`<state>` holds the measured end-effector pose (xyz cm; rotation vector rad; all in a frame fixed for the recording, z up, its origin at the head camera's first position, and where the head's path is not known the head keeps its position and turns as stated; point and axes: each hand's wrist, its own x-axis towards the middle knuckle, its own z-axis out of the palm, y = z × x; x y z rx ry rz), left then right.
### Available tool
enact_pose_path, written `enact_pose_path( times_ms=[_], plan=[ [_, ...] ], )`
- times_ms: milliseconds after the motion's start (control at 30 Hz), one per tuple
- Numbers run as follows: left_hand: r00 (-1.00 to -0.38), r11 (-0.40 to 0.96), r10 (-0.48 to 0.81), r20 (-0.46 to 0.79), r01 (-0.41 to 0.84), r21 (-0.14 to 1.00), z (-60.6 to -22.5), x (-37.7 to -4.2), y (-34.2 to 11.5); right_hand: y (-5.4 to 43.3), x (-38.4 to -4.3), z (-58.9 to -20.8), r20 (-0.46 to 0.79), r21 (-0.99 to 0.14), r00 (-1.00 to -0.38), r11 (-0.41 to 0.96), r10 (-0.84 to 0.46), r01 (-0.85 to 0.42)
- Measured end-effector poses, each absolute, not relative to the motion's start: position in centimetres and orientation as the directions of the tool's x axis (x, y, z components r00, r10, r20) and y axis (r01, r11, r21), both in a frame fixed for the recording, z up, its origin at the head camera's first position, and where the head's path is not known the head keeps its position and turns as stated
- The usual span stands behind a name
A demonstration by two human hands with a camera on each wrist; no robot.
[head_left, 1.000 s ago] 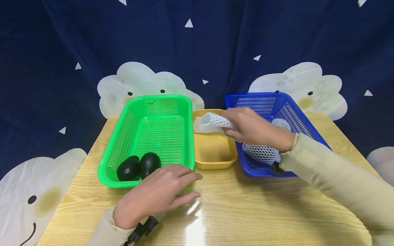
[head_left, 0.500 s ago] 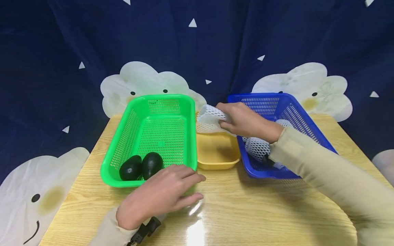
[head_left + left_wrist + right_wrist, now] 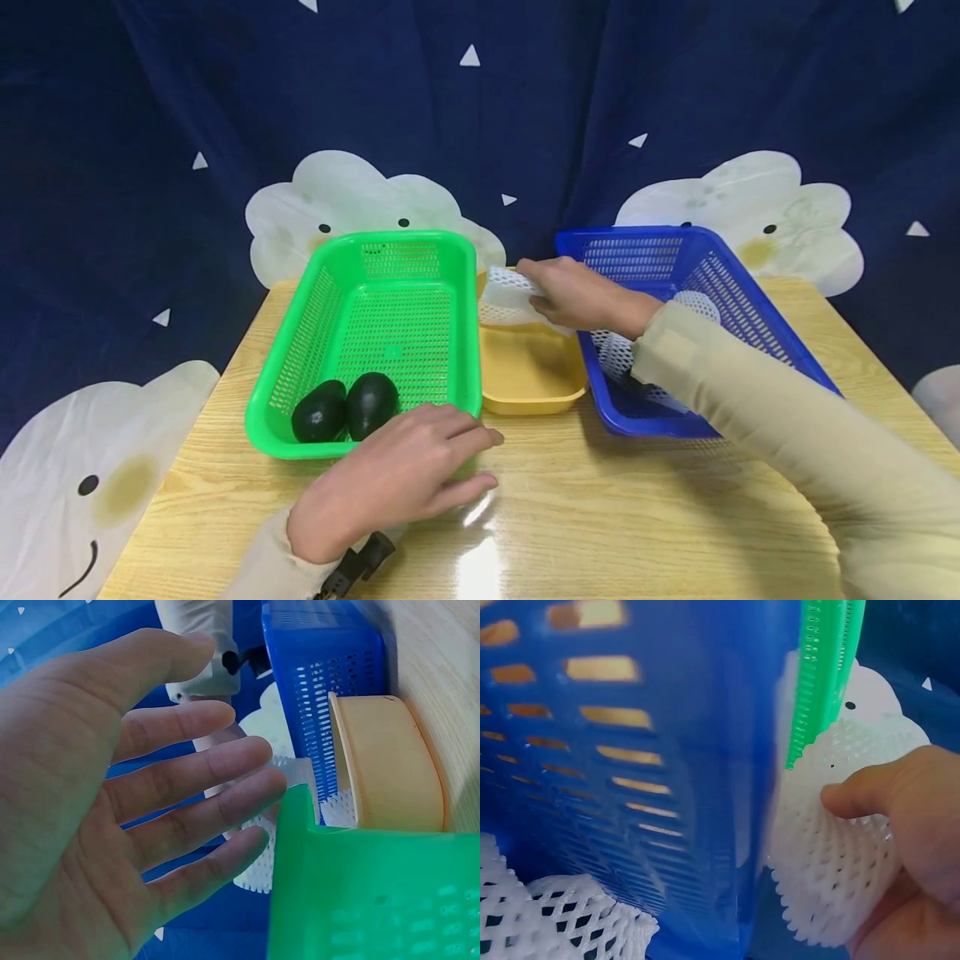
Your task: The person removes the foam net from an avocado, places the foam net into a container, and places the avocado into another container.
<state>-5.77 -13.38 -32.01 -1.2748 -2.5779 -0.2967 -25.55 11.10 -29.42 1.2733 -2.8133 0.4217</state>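
Observation:
My right hand [image 3: 573,292] pinches a white foam net sleeve [image 3: 832,847] between thumb and fingers, over the back of the yellow tray [image 3: 528,404]. More white foam netting [image 3: 339,810] shows inside that tray. My left hand [image 3: 405,467] hovers by the front right corner of the green basket [image 3: 258,400], palm down, fingers extended and holding nothing. Two dark, glossy, avocado-like fruits [image 3: 371,404] sit side by side in the basket's front part. In the blue basket [image 3: 600,404] lie things in white foam nets [image 3: 697,306], partly hidden by my right forearm.
The baskets stand on a wooden table [image 3: 600,517], with the yellow tray between them. Behind hangs a dark blue curtain [image 3: 375,83] with white clouds. The blue basket's slotted wall [image 3: 705,787] rises close beside my right hand.
My right hand has moved left and away from the blue basket with the foam net sleeve, and dipped slightly toward the tray. The left hand keeps its place; the head view shifts a little.

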Motion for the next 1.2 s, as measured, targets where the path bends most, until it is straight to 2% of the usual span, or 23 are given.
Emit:
enact_pose_path(
  times_ms=[333,633,900,1200],
  plan=[
    [-0.587,0.602,0.747,0.313,0.796,0.058,-32.1,-5.8,-13.3,9.8,-26.6,-29.8,-0.167,-0.186,-0.741,0.759,-0.651,-0.625],
    [-0.595,0.609,0.75,0.288,0.792,0.048,-32.0,-5.7,-13.3,9.5,-27.1,-29.8,-0.177,-0.15,-0.692,0.714,-0.7,-0.684],
    [-0.598,0.614,0.745,0.296,0.788,0.046,-32.1,-5.6,-13.2,9.1,-27.5,-29.4,-0.236,-0.083,-0.712,0.744,-0.662,-0.664],
    [-0.595,0.614,0.747,0.296,0.789,0.036,-32.1,-5.7,-13.2,9.5,-27.9,-28.9,-0.258,-0.06,-0.733,0.768,-0.629,-0.638]
  ],
)
